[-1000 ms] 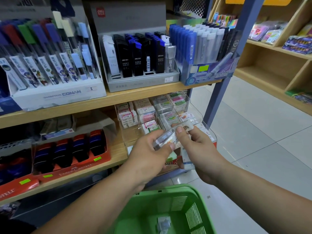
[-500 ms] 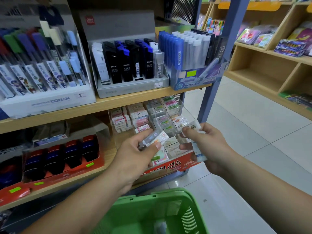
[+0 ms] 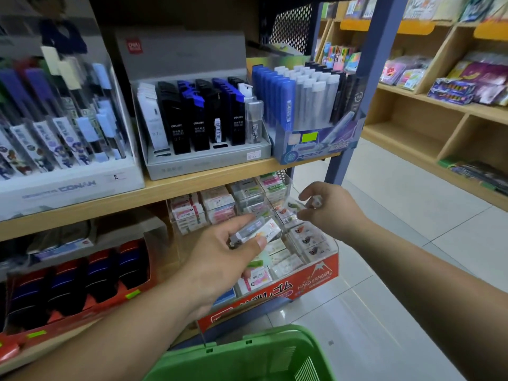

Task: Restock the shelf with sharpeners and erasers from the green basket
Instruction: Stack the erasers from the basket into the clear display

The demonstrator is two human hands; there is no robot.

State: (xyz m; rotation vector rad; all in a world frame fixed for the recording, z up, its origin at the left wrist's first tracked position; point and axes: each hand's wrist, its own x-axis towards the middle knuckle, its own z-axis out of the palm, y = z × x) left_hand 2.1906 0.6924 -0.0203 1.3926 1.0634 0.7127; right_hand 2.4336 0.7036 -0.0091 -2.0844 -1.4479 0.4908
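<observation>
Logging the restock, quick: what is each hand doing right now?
Left hand: gripping a small clear-wrapped pack.
Right hand: pinching a small clear item; what it is cannot be told.

Bare left grip (image 3: pixel 220 259), bare right grip (image 3: pixel 332 213), bare forearms (image 3: pixel 137 325)

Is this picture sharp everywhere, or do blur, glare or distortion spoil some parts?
Head view: the pen display at far left is smeared. Head view: the small item pinched by the right hand is too blurred to identify. Head view: the wide lens leans the blue post; soft glare lies on the floor tiles.
</observation>
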